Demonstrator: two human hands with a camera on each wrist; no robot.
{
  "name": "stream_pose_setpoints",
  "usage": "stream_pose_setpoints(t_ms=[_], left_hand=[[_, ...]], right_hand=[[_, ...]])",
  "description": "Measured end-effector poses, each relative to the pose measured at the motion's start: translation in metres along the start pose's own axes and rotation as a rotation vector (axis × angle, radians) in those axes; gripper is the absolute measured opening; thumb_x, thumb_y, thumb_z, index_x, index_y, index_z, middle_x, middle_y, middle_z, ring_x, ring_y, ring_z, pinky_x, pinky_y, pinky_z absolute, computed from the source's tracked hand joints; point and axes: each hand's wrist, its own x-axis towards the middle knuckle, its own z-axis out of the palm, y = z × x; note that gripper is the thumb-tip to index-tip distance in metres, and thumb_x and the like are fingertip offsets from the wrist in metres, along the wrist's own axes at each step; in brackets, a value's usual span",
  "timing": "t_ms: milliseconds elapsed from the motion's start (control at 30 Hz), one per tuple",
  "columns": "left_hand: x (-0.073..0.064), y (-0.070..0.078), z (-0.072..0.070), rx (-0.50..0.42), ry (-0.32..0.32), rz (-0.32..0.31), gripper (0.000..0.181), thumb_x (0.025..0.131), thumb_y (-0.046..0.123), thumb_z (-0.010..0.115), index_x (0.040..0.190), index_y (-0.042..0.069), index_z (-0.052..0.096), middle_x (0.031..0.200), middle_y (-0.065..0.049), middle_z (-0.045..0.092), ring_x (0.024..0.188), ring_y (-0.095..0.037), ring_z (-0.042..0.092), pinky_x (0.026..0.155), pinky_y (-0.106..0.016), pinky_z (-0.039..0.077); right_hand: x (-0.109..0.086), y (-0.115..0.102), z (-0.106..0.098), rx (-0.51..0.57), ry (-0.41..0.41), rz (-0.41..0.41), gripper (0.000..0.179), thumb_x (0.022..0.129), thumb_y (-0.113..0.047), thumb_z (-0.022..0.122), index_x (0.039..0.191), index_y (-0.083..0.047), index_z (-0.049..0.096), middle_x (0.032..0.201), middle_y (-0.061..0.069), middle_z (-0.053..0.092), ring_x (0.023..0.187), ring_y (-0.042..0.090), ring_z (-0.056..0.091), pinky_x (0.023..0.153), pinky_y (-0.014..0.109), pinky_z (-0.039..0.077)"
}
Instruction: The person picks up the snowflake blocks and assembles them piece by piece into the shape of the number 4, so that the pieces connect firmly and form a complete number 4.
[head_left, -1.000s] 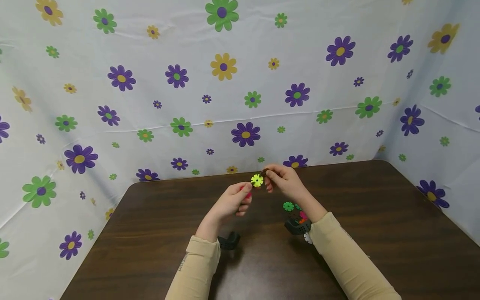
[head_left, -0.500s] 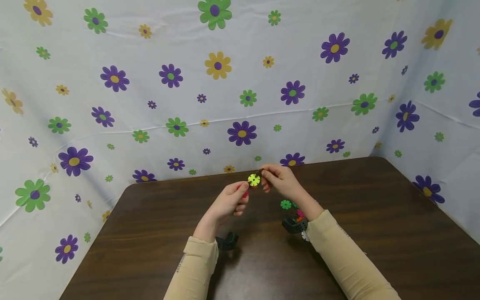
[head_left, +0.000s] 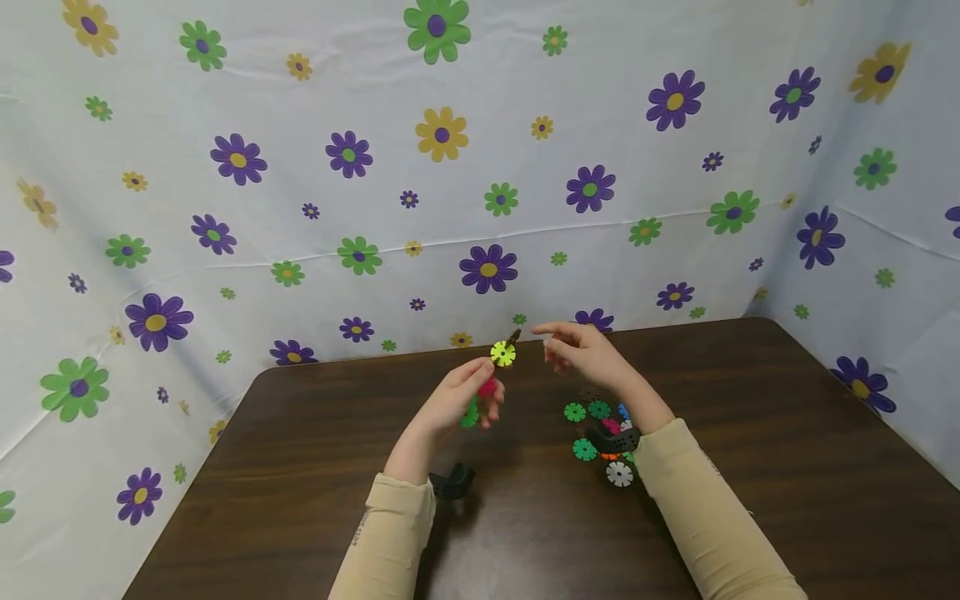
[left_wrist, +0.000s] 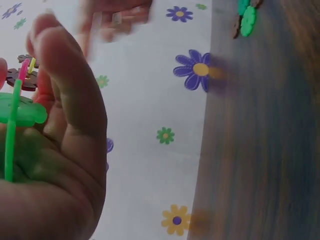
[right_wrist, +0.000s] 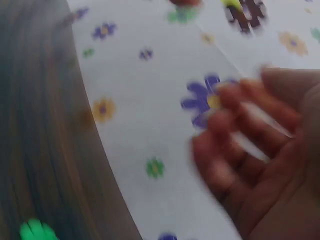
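My left hand pinches a joined set of flat, notched plastic discs. Its yellow disc stands above the thumb with a brown disc slotted into its upper right. A pink disc and a green disc show lower down, partly hidden by the fingers. In the left wrist view, green pieces lie against the palm and brown ones stand further up. To the right of the set, apart from it, my right hand hovers with loosely bent, blurred fingers that hold nothing.
Loose discs, among them a green one and a white one, lie on the brown table below my right wrist, partly hidden by its black strap. A flower-printed cloth hangs behind the table's far edge.
My right hand has let go of the brown disc and drawn back to the right. The brown disc stays joined to the yellow one. More of the green disc and loose pieces shows.
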Motion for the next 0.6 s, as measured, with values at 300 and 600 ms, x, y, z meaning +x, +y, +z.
stream_pose_setpoints(t_ms=[300,600], left_hand=[[-0.003,0.005,-0.009,-0.007,0.034,0.017,0.041,0.105,0.034,0.042,0.122,-0.003,0.05,0.085,-0.007,0.062,0.063,-0.015,0.059,0.052,-0.027,0.05],[-0.007,0.006,-0.014,-0.046,0.051,0.0,0.037,0.105,0.033,0.041,0.119,-0.001,0.048,0.084,-0.005,0.061,0.061,-0.015,0.056,0.05,-0.024,0.049]], right_hand=[[-0.011,0.048,-0.03,-0.397,-0.186,0.249,0.039,0.088,-0.016,0.07,0.122,0.0,0.063,0.113,0.017,0.063,0.097,0.03,0.059,0.087,0.049,0.049],[-0.012,0.065,-0.029,-0.459,-0.217,0.292,0.032,0.078,-0.01,0.078,0.107,-0.003,0.067,0.092,0.008,0.059,0.083,0.025,0.052,0.076,0.041,0.049]])
